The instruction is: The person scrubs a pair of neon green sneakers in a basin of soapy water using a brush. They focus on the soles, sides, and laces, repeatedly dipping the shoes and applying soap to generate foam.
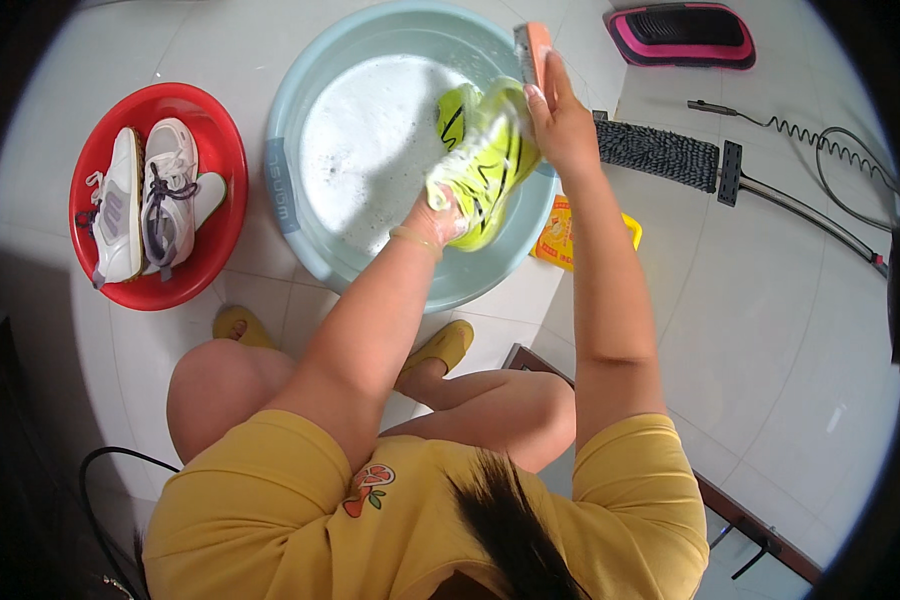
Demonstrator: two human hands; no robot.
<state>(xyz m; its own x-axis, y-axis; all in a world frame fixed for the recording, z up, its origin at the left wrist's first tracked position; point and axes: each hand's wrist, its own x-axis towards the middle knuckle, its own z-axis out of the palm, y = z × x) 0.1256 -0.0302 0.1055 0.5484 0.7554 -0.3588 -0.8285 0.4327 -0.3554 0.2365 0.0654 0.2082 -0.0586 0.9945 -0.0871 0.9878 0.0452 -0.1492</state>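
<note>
My left hand (436,217) is pushed into the collar of a neon yellow-green sneaker (499,176) with black line markings and white suds on it. The fingers are hidden inside; the shoe is tilted over the right part of a pale blue-green plastic basin (420,296). In my right hand (568,127) is a scrubbing brush (538,56) with an orange back, held upright by the shoe's toe end, which is blurred. A second yellow-green sneaker (452,116) sits partly in the foamy water (367,142), behind the first.
A red plastic basin (236,172) at left holds white-and-grey sneakers (120,210). Right of the blue-green basin are a yellow-orange package (555,236), partly behind my forearm, and a grey flat mop (656,154). Farther back lie a coiled cable (795,131) and a pink-and-black object (682,34).
</note>
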